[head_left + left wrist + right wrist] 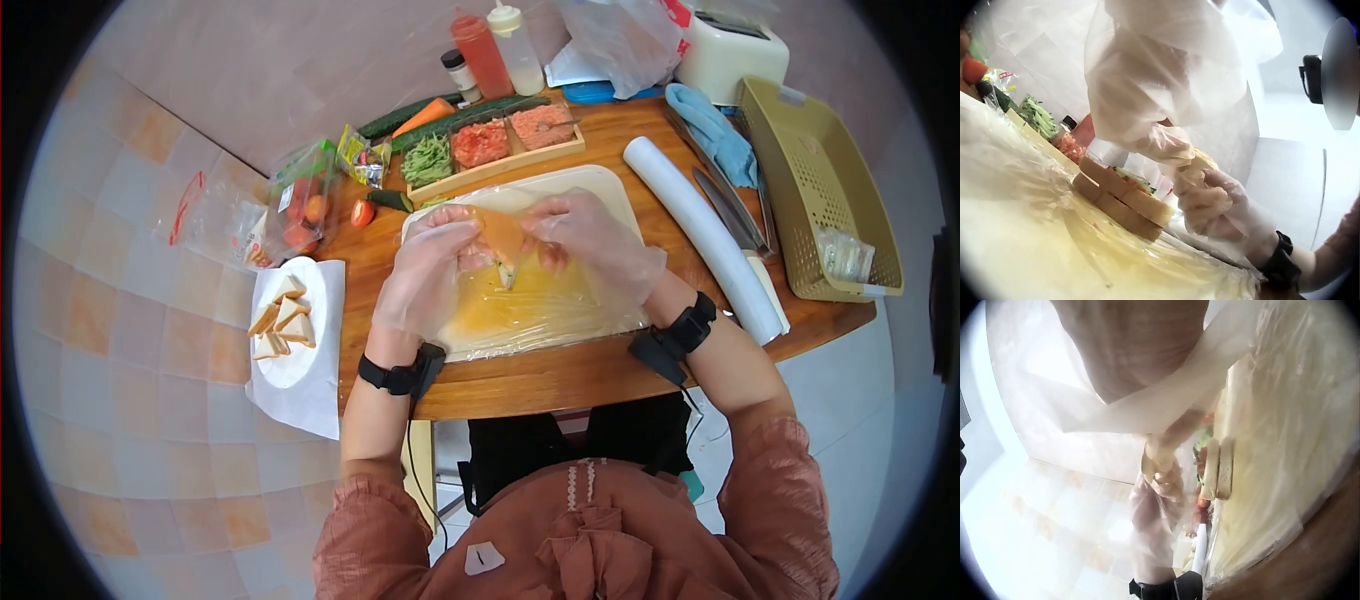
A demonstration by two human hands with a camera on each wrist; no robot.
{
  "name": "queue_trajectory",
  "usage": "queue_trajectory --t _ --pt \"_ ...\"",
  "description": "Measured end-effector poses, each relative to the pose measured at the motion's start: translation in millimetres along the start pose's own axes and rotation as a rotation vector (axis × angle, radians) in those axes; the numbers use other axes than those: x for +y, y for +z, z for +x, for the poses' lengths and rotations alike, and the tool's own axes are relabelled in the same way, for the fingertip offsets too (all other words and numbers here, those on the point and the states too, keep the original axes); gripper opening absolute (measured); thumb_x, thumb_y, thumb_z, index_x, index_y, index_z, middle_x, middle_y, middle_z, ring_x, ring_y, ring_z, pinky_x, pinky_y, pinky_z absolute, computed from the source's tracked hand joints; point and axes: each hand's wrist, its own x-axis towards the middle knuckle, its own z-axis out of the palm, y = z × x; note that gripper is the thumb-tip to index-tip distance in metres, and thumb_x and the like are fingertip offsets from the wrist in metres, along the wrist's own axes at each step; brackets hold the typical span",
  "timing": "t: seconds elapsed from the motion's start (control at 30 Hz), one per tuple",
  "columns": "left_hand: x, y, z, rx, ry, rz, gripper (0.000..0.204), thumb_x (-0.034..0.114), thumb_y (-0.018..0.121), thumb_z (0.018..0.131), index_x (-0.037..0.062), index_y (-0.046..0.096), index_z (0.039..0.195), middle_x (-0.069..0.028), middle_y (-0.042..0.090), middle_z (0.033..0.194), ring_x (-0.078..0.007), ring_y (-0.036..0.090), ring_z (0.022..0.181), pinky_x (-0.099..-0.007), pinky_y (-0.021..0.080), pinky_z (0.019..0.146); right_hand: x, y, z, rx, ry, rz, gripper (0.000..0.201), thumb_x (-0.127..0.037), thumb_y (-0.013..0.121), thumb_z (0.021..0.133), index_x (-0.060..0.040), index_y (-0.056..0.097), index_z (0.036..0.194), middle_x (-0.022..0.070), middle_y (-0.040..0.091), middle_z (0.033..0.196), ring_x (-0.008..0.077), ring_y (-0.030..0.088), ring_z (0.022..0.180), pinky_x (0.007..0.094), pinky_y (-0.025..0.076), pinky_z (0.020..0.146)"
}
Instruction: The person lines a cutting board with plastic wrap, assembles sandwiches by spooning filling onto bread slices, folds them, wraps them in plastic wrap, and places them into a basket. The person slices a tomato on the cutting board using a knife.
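My left hand and right hand, both in clear plastic gloves, meet over a white board covered with plastic wrap. Between them the fingertips pinch a tan, flat piece of bread, seen as a pale yellow edge in the left wrist view. Below the hands a crusted sandwich with green and red filling lies on the wrap. From the right wrist its stacked slices show. The hands hide much of the sandwich in the head view.
Behind the board sits a wooden tray of shredded fillings, beside cucumbers and bottles. At left, bread triangles lie on a white plate. A wrap roll, tongs and a basket line the right.
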Motion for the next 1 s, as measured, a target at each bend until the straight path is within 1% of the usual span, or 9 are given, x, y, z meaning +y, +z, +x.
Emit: queue_trajectory --t 0.27,0.37,0.47,0.53,0.6,0.7,0.73,0.8,1.0 --pt "26 -19 0 0.021 0.006 0.004 0.008 0.007 0.063 0.096 0.0054 0.067 0.102 -0.0009 0.069 0.087 -0.0082 0.064 0.071 -0.0232 0.05 0.065 0 -2 -9 0.028 0.013 0.119 0.026 -0.02 0.062 0.097 0.0034 0.071 0.104 0.0078 0.071 0.088 0.0121 0.064 0.069 0.0259 0.051 0.063" --pt "46 -36 2 0.116 0.161 0.255 0.019 0.011 0.065 0.095 0.0009 0.064 0.111 -0.0071 0.071 0.089 -0.0143 0.071 0.076 -0.0257 0.055 0.067 -4 1 -8 0.024 0.027 0.16 0.022 -0.017 0.06 0.098 0.0023 0.07 0.102 0.0059 0.069 0.087 0.0114 0.06 0.073 0.0261 0.049 0.067" --pt "57 -33 -1 0.235 0.249 0.446 0.016 0.01 0.065 0.092 -0.0012 0.068 0.103 -0.0052 0.07 0.086 -0.0123 0.067 0.074 -0.0238 0.052 0.066 -9 13 -9 0.074 0.028 0.13 0.02 -0.017 0.059 0.097 -0.0044 0.061 0.083 -0.0003 0.054 0.075 0.0092 0.047 0.067 0.0253 0.038 0.062" --pt "51 -38 5 0.097 0.252 0.479 0.014 0.01 0.066 0.088 -0.002 0.072 0.094 -0.003 0.069 0.083 -0.011 0.064 0.072 -0.024 0.049 0.065 -5 14 -6 0.122 0.079 0.099 0.019 -0.019 0.061 0.097 -0.0057 0.062 0.083 -0.0008 0.053 0.073 0.0092 0.047 0.066 0.0248 0.036 0.06" --pt "41 -38 6 0.11 0.231 0.438 0.016 0.011 0.066 0.086 -0.0032 0.072 0.09 -0.0048 0.069 0.081 -0.0118 0.064 0.072 -0.0264 0.049 0.065 -3 12 -5 0.116 0.105 0.093 0.015 -0.017 0.061 0.098 -0.0047 0.064 0.09 0.0011 0.06 0.078 0.0095 0.052 0.067 0.0244 0.04 0.061" --pt "29 -48 8 0.01 0.375 0.826 0.021 0.014 0.066 0.084 -0.0036 0.072 0.095 -0.0088 0.07 0.081 -0.0145 0.065 0.073 -0.0297 0.051 0.069 4 10 -1 0.121 0.124 0.136 0.012 -0.015 0.062 0.099 -0.004 0.066 0.097 0.003 0.067 0.082 0.0094 0.057 0.067 0.0233 0.043 0.059" --pt "24 -55 14 0.024 0.374 0.812 0.021 0.014 0.066 0.084 -0.0036 0.072 0.095 -0.0088 0.07 0.081 -0.0145 0.065 0.073 -0.0297 0.051 0.069 5 10 0 0.124 0.123 0.173 0.011 -0.015 0.063 0.099 -0.0044 0.066 0.097 0.003 0.067 0.082 0.0091 0.057 0.065 0.0226 0.042 0.058" --pt "15 -60 20 0.036 0.318 0.939 0.023 0.015 0.065 0.088 0.0016 0.075 0.104 -0.0161 0.073 0.099 -0.0251 0.07 0.087 -0.0333 0.054 0.08 5 12 3 0.12 0.141 0.148 0.01 -0.014 0.063 0.099 -0.0043 0.066 0.097 0.0034 0.067 0.081 0.0091 0.057 0.065 0.0223 0.042 0.057" --pt "23 -50 16 0.003 0.169 0.818 0.03 0.014 0.061 0.09 -0.0006 0.073 0.113 -0.0099 0.07 0.091 -0.0155 0.066 0.081 -0.0282 0.051 0.073 6 20 4 0.141 0.136 0.146 0.01 -0.014 0.065 0.098 -0.0038 0.067 0.098 0.005 0.068 0.08 0.0093 0.057 0.064 0.0219 0.042 0.056"
